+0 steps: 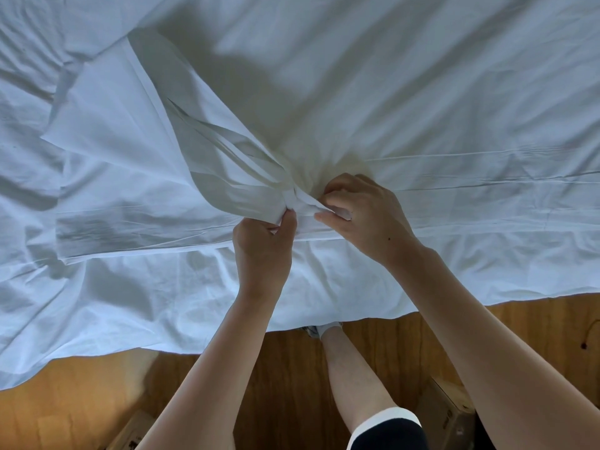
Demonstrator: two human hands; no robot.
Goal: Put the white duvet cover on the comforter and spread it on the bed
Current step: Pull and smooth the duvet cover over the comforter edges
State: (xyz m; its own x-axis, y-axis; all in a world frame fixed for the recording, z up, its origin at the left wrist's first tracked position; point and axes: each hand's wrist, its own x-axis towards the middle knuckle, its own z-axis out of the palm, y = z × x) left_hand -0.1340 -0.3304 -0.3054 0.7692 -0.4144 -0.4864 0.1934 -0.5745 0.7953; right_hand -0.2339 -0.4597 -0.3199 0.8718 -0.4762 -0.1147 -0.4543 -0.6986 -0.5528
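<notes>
A: Entry, left to right. Duvet cover (136,177) lies rumpled across the bed (97,303), its folded hem toward the near edge, cloth overhanging the wooden floor (285,378).

B: Hands?

A: Left hand (263,251) pinches a narrow white tie (293,203) between thumb and curled fingers. Right hand (360,212), just beside it, has fingers curled on the same tie and bunched fabric. Looks like knotting a corner tie.

B: Advice for the step?

A: Judgement: keep both ends taut, seat the knot close to the seam, avoid catching loose cloth.

B: Is the comforter inside the cover?

A: A cream mass (308,125) shows through the cover above the hands; probably the comforter, but cannot confirm. Cardboard box (451,414) at lower right, contents hidden.
</notes>
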